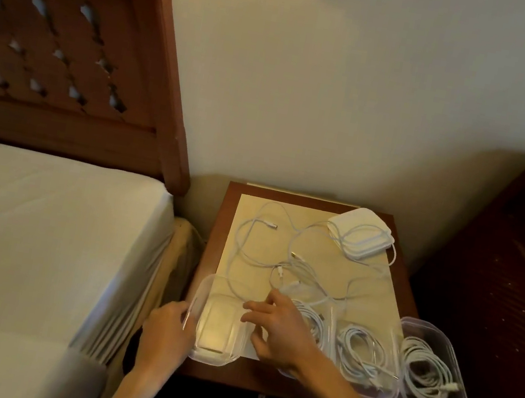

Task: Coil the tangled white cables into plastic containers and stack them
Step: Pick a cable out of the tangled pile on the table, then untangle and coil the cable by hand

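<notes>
At the lower centre of the frame a small wooden table (279, 380) carries a pale sheet (252, 211) with tangled white cables (281, 264) sprawled across it. The left hand (166, 332) grips the left rim of an empty clear container (219, 327) at the table's front left corner, fingers curled on its edge. The right hand (280, 330) hovers just right of that container with fingers spread and slightly bent, pinching nothing that can be made out. To the right, along the front edge, two more containers (363, 354) (434, 370) each hold a coiled white cable, and a third is partly hidden behind the right hand. A white lid stack (357, 235) sits at the table's upper right corner, a cable draped over it. A bed (40, 231) fills the left of the frame. No brand, label or writing is legible anywhere.
</notes>
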Motion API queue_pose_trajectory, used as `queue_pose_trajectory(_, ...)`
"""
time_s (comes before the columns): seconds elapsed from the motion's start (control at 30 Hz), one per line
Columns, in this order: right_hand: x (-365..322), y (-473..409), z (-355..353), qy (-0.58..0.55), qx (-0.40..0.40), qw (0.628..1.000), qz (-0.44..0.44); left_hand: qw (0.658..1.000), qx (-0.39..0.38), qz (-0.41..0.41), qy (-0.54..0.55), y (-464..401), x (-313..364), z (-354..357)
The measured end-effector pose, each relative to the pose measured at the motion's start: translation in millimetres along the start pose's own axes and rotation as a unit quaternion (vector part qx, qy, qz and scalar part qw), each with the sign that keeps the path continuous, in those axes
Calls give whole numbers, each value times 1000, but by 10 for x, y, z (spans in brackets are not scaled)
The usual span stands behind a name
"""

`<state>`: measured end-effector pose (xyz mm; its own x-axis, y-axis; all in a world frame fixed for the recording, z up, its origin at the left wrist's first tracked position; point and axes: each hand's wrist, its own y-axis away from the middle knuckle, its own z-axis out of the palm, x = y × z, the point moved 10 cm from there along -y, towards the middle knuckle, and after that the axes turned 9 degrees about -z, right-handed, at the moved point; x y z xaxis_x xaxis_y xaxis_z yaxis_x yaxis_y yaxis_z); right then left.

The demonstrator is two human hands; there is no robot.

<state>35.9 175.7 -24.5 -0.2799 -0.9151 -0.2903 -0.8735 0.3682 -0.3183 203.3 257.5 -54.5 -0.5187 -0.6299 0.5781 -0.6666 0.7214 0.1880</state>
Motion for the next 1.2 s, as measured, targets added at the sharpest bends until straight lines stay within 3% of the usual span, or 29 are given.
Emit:
queue_pose_trajectory(0.1, -52, 95, -63, 37, 10, 999, -1, 1000, 15, -12, 17, 121, -53, 74)
queue_pose_trajectory(0.2, -28, 174, -291, 28, 84, 996, 16, 999, 15, -23, 29, 167, -28, 128)
queue_pose_trajectory(0.33, 362, 303, -675, 25, 165, 980, 106, 999, -2, -43, 2, 127, -87, 179)
queue_pose_trajectory(0.43, 752, 422, -788, 45, 64, 976, 204, 997, 43, -15, -66, 90, -6, 28)
queue_pose_trajectory(0.53, 975, 509, -736, 26, -53, 973, 222, 995, 76, 58, -6, 115, 426, -132)
queue_pose_trajectory(0.67, 1306, 474, -932, -106, 56, 949, 291, 985, 42, 164, 34, -7, 1159, -20)
queue_pose_trajectory(0.77, 1592, 376, -943, -94, 48, 933, 344, 978, -14, 210, -8, -268, 1587, 327)
queue_pose_trajectory(0.9, 1999, 446, -1111, -28, 84, 893, 440, 984, -98, 147, 30, -695, 1833, 816)
queue_pose_trajectory(0.97, 2179, 621, -1177, 35, 66, 857, 510, 986, -117, 97, 72, -889, 1858, 997)
queue_pose_trajectory(1.07, 2354, 1022, -1090, 66, -35, 782, 619, 982, -155, 76, 81, -1053, 1951, 1238)
queue_pose_trajectory(1.13, 2482, 1198, -960, 20, -59, 772, 632, 979, -154, 97, 93, -1056, 2120, 1205)
queue_pose_trajectory(1.2, 2612, 1259, -910, -29, -29, 787, 616, 977, -117, 128, 126, -1023, 2401, 956)
